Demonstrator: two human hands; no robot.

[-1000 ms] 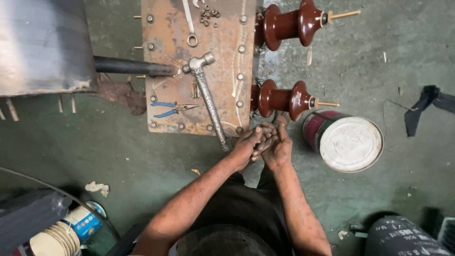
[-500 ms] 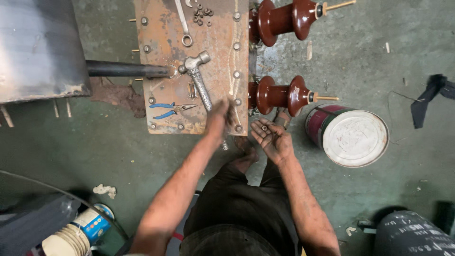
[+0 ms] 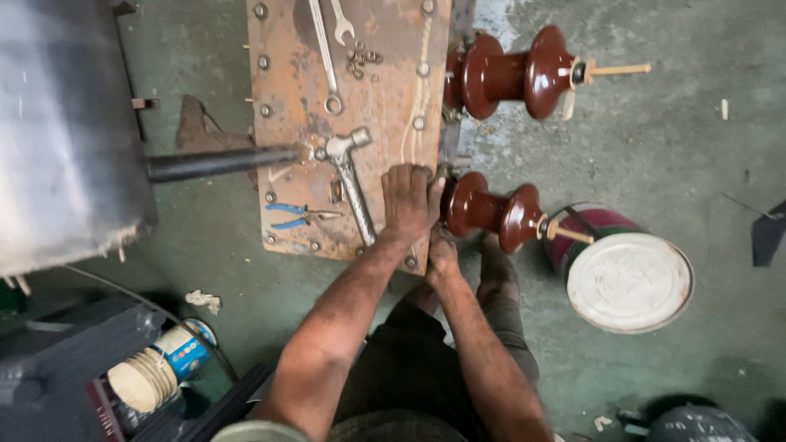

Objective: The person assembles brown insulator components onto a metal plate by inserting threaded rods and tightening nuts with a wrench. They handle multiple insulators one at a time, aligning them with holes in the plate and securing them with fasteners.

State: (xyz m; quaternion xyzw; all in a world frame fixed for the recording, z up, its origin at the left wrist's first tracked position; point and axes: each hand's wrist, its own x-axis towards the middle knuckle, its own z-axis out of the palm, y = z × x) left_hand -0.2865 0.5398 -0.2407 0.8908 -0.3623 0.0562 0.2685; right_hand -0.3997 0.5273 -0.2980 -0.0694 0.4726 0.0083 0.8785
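**Hands at the plate's near edge**

Stained green concrete floor [image 3: 679, 155] spreads under everything. Nearest, a cream spool with a blue-labelled tub [image 3: 168, 364] sits lower left. Left hand [image 3: 407, 200] lies flat, fingers spread, on the rusty steel plate [image 3: 385, 90] beside a hammer [image 3: 352, 184]. Right hand [image 3: 442, 255] reaches under the plate's edge by the brown ceramic insulator [image 3: 491, 214]; its grip I cannot tell. Likely fastening it from below. A white-lidded maroon can [image 3: 629, 280] stands right. Farther, wrenches [image 3: 327, 57] and loose nuts.
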